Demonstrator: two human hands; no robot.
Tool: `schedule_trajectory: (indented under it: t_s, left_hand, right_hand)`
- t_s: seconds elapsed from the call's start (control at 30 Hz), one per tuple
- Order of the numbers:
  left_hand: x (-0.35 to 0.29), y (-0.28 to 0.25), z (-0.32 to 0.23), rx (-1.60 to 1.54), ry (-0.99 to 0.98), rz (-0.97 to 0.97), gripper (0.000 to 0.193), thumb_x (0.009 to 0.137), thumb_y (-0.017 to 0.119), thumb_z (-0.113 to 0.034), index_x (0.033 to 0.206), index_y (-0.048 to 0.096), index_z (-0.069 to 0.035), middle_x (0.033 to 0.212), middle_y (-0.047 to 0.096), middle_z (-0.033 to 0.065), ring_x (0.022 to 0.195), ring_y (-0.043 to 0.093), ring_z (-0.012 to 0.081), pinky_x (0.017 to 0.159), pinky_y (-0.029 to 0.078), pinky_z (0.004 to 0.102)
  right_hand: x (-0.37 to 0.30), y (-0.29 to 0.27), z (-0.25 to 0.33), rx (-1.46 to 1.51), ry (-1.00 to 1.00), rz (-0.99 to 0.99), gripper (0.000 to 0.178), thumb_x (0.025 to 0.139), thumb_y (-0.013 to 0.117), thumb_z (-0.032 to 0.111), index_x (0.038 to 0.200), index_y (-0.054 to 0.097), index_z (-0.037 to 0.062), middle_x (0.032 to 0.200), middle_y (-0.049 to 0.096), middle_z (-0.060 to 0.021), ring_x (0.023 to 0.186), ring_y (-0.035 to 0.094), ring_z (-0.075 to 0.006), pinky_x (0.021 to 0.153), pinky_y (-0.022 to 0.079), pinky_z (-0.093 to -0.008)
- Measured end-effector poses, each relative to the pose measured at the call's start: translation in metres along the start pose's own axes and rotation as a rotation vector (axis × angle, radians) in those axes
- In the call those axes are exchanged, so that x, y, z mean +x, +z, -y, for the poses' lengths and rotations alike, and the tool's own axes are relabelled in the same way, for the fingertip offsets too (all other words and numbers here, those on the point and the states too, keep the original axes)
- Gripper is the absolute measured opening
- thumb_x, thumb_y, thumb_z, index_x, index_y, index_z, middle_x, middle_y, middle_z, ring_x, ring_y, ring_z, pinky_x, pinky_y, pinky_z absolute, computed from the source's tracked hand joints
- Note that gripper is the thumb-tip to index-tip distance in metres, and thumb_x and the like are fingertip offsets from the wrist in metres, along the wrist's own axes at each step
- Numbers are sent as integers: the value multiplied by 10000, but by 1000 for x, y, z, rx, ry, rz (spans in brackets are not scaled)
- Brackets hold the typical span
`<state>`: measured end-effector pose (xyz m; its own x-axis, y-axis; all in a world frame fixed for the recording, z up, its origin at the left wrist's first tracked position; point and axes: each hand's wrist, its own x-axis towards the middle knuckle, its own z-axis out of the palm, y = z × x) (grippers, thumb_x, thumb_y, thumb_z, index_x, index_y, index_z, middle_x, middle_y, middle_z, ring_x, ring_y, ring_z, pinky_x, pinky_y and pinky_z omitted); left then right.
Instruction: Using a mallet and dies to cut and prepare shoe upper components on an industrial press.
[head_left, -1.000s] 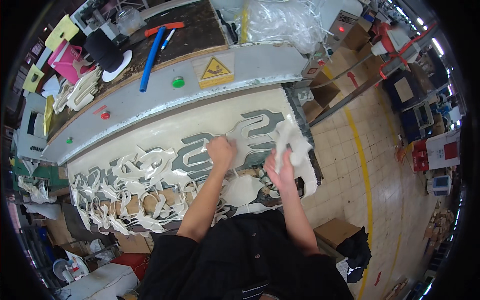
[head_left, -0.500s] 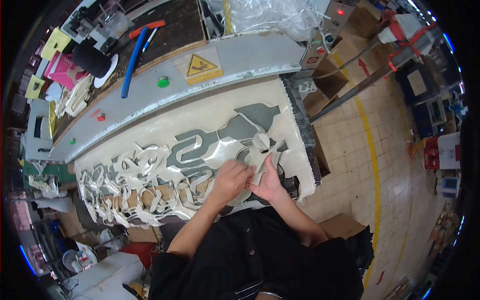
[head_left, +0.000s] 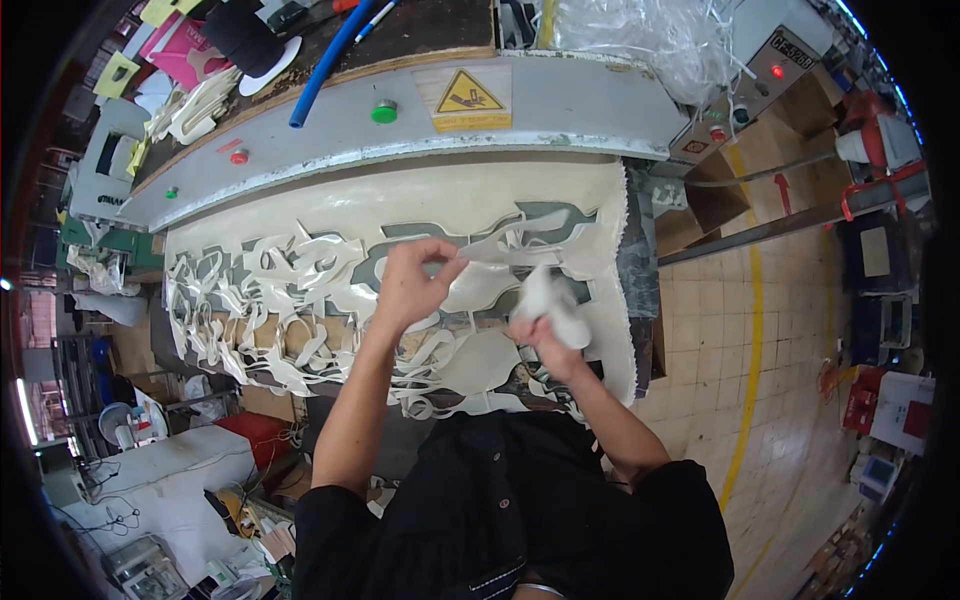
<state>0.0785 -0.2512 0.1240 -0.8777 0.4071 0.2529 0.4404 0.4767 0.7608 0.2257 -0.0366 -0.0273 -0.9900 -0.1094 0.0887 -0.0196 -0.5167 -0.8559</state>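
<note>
A cream, glossy sheet (head_left: 400, 200) lies over the work surface, cut into many curved shapes and loose strips. My left hand (head_left: 410, 285) is over its middle, thumb and forefinger closed on the end of a cream cut strip (head_left: 500, 243) that stretches off to the right. My right hand (head_left: 545, 342), nearer the sheet's right end, grips a small bunch of cream cut pieces (head_left: 553, 303), smeared by motion. A broad cut piece (head_left: 475, 360) lies just below, between the two hands.
Behind the sheet runs a grey machine beam (head_left: 570, 115) with a green button (head_left: 384, 111), a red button (head_left: 239, 157) and a yellow warning sign (head_left: 470, 95). A blue tube (head_left: 330, 70) and white gloves (head_left: 200, 105) rest above it. A metal bar (head_left: 740, 232) juts out on the right.
My hands have moved apart. The left went up and left onto a strip; the right now holds the pieces alone. The sheet's right part is lifted and shifted, and the view has turned.
</note>
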Motion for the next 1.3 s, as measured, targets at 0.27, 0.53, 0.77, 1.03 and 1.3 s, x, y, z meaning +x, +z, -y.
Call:
schedule_trajectory:
  t_s: [0.27, 0.53, 0.77, 1.03, 1.3]
  left_hand:
    - [-92, 56, 58, -756, -699, -185, 98, 976, 746, -42, 1014, 700, 36, 881, 753, 102, 802, 726, 162, 741, 585, 278]
    - [-147, -82, 87, -682, -669, -509, 52, 1008, 727, -49, 976, 689, -32, 896, 740, 61, 777, 678, 130, 740, 543, 273]
    - [-92, -70, -15, 9, -112, -685, 93, 943, 736, 4, 1034, 754, 0, 971, 772, 87, 896, 746, 213, 867, 569, 296]
    - [-143, -40, -31, 211, 410, 47, 304, 841, 665, -109, 1121, 740, -16, 1178, 747, 129, 1151, 702, 298, 1049, 525, 436]
    - [-199, -90, 8, 295, 417, 150, 330, 815, 707, -120, 1136, 755, -62, 1224, 747, 61, 1290, 650, 244, 1112, 460, 468]
  right_hand:
    - [102, -94, -14, -992, -254, -419, 281, 991, 617, 183, 1211, 641, 10, 1144, 695, -259, 1083, 662, -455, 934, 522, -509]
    - [113, -101, -17, -1043, -93, -568, 340, 1035, 561, 166, 1322, 619, -7, 1219, 695, -251, 1171, 639, -439, 1053, 479, -473]
    - [25, 67, 44, 839, 190, -612, 551, 1103, 472, 589, 1095, 574, 48, 790, 391, 42, 744, 419, -103, 802, 426, -309]
    - [-18, 157, 2, 707, 226, -23, 877, 982, 468, 788, 1579, 434, 146, 1578, 526, -54, 1495, 457, -244, 1205, 416, -490]
    - [-17, 207, -33, 496, 563, -314, 455, 1093, 580, 491, 1386, 608, 144, 1302, 645, 33, 1227, 604, -125, 1029, 488, -351]
